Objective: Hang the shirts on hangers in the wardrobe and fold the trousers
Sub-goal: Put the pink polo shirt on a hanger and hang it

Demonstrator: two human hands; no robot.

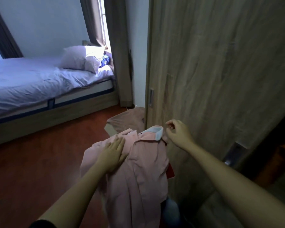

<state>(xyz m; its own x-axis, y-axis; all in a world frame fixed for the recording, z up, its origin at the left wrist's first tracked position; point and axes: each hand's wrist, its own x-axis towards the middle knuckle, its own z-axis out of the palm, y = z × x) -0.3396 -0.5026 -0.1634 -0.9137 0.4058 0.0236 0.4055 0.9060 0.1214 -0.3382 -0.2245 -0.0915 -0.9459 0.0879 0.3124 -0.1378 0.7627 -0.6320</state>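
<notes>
Facing a wood-grain wardrobe door (220,71) on the right, with a bed (31,79) in pale sheets well apart on the left across a reddish-brown floor (31,162). Hanging in front, between both forearms and near the door's edge: 1 pink shirt (138,170), front outward, collar (155,131) up with white lining showing. Behind it, by the door's foot, a 2nd pinkish garment (127,122) draped over something low. Extended from lower left, the left hand (113,153), palm down, fingers straight and together, pressed flat on the shirt's shoulder and chest panel, gripping nothing. Extended from lower right, the right hand (178,132), raised just beside the collar's right end, wrist bent, fingers loosely curled, thumb and forefinger tips close together; hard to tell if pinching anything or merely touching the collar. Peeking out at the shirt's right edge, below that forearm, a small red patch (170,171), too little shown to identify.
</notes>
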